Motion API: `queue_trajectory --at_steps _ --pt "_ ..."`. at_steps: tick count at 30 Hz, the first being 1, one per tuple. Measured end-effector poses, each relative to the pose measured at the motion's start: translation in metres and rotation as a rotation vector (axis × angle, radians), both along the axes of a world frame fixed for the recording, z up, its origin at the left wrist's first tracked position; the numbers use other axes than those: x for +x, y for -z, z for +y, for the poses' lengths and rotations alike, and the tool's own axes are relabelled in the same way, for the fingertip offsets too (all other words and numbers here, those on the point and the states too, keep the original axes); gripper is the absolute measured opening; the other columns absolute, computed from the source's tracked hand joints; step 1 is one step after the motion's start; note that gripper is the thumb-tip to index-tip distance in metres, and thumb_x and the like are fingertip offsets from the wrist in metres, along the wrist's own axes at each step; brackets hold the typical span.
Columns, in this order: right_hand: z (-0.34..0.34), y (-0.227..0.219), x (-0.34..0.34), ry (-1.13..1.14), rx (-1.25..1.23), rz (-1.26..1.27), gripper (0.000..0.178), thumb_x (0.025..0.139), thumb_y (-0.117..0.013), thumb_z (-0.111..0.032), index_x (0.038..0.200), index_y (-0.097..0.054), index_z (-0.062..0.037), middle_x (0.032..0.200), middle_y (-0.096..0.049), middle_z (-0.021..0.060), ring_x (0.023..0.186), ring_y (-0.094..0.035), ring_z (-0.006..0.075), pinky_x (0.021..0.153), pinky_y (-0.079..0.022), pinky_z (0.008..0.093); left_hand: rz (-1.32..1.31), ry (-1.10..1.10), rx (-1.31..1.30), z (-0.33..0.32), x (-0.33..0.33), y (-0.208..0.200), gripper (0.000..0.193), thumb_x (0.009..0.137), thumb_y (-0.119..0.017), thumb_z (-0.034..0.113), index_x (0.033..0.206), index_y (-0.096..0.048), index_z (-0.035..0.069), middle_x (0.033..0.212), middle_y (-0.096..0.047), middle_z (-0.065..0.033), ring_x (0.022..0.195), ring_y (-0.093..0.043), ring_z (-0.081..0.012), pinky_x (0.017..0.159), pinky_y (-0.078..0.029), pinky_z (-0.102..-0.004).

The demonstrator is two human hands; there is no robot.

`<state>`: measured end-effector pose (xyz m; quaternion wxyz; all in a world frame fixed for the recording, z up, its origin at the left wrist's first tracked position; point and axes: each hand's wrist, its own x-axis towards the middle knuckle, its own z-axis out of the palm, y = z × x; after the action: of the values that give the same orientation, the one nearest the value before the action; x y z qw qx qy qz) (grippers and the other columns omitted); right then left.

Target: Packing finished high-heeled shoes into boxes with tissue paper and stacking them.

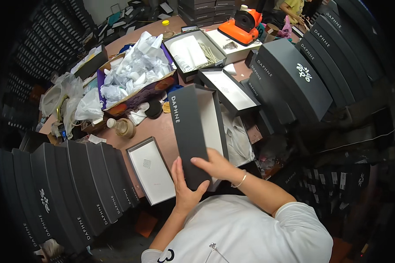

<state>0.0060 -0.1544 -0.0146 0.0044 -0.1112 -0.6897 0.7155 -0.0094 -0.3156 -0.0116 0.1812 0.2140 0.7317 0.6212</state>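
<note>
A dark grey shoebox (188, 131) stands tipped on its side in front of me, its white inside facing right. My left hand (186, 188) grips its near left corner, with the thumb along the near edge. On the near wall of the same box, my right hand (215, 165) rests its thumb outside, while its fingers reach over the edge and are partly hidden. Just left of it lies a shoebox lid (152, 175) with its white inside up. Crumpled white tissue paper (237, 138) shows in an open box to the right.
Stacked grey shoeboxes rise at the left (74, 188) and right (289, 79). A carton of white wrapping (136, 70), a small bottle (123, 127), another open box piece (232, 90) and an orange tool (241, 28) occupy the pink table (158, 131). A person (292, 11) sits beyond.
</note>
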Motion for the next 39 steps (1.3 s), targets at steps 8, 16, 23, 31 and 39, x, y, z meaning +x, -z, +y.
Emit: queue_trajectory --at_steps 8,16,23,31,39 --pt "0.153 0.032 0.074 0.111 -0.63 -0.049 0.045 0.091 -0.063 -0.022 0.126 -0.048 0.0017 0.117 -0.059 0.0093 0.104 -0.059 0.0159 0.089 -0.049 0.0296 -0.523 -0.016 0.0 0.05 -0.003 0.078 0.069 0.096 -0.051 0.033 0.148 -0.016 0.003 0.148 -0.027 -0.0177 0.13 -0.035 -0.0255 0.105 -0.032 -0.0362" --pt "0.202 0.126 0.087 0.162 -0.932 0.101 0.041 0.096 -0.053 -0.024 0.132 -0.043 -0.004 0.12 -0.058 0.0085 0.109 -0.058 0.0177 0.093 -0.049 0.0307 -0.688 -0.178 0.075 0.109 0.037 0.171 0.059 0.098 -0.044 0.035 0.143 -0.031 -0.001 0.142 -0.039 -0.024 0.134 -0.035 -0.0316 0.109 -0.028 -0.0363" --pt "0.259 0.128 0.098 0.083 -1.023 0.158 0.033 0.097 -0.047 -0.025 0.116 -0.058 0.0008 0.108 -0.065 0.0136 0.097 -0.064 0.0232 0.081 -0.056 0.0364 -0.084 -0.161 -0.46 0.124 0.034 0.18 0.044 0.088 -0.054 0.024 0.124 -0.052 -0.001 0.109 -0.059 -0.0298 0.105 -0.055 -0.0446 0.089 -0.044 -0.0476" --pt "0.264 0.071 0.107 0.007 -0.975 0.193 0.033 0.097 -0.047 -0.022 0.119 -0.055 0.0011 0.11 -0.064 0.0135 0.099 -0.064 0.0232 0.083 -0.056 0.0354 -0.031 -0.499 -0.504 0.084 0.063 0.16 0.029 0.09 -0.044 0.022 0.107 -0.059 0.003 0.096 -0.063 -0.0239 0.09 -0.059 -0.0442 0.078 -0.046 -0.0506" --pt "0.173 -0.02 0.045 -0.141 -0.791 0.199 0.034 0.097 -0.047 -0.019 0.124 -0.052 0.0013 0.111 -0.063 0.0128 0.102 -0.063 0.0221 0.085 -0.054 0.0331 0.049 -0.622 -0.497 0.008 0.015 0.151 0.044 0.091 -0.049 0.027 0.127 -0.049 0.001 0.104 -0.061 -0.027 0.1 -0.057 -0.043 0.087 -0.044 -0.0477"
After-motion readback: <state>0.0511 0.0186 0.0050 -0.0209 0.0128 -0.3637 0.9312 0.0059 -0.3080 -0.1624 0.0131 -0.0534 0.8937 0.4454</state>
